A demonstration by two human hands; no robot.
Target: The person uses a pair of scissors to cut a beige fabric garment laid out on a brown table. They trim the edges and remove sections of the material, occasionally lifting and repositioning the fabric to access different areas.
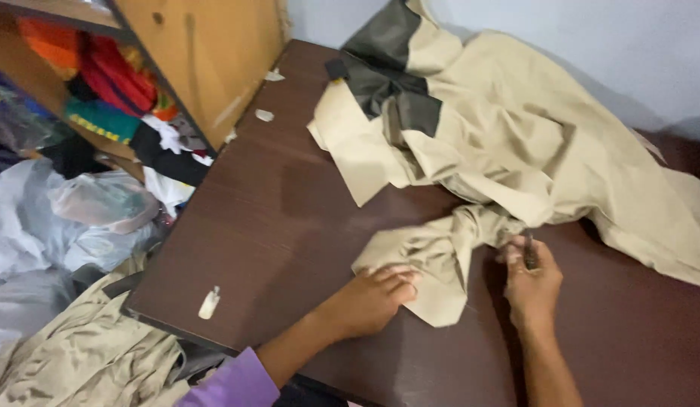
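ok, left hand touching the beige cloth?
Touching. Head view shows the left hand pressed flat on the beige cloth, fingers overlapping its edge on the brown table.

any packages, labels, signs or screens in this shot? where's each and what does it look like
No signs, screens or readable labels show.
Clear plastic bags: on the floor at left below the wooden shelf, crumpled, whitish and see-through.
Small pale scraps: stuck or lying on the dark brown table, near its front-left edge and by the shelf; whether tape or cloth, unclear.
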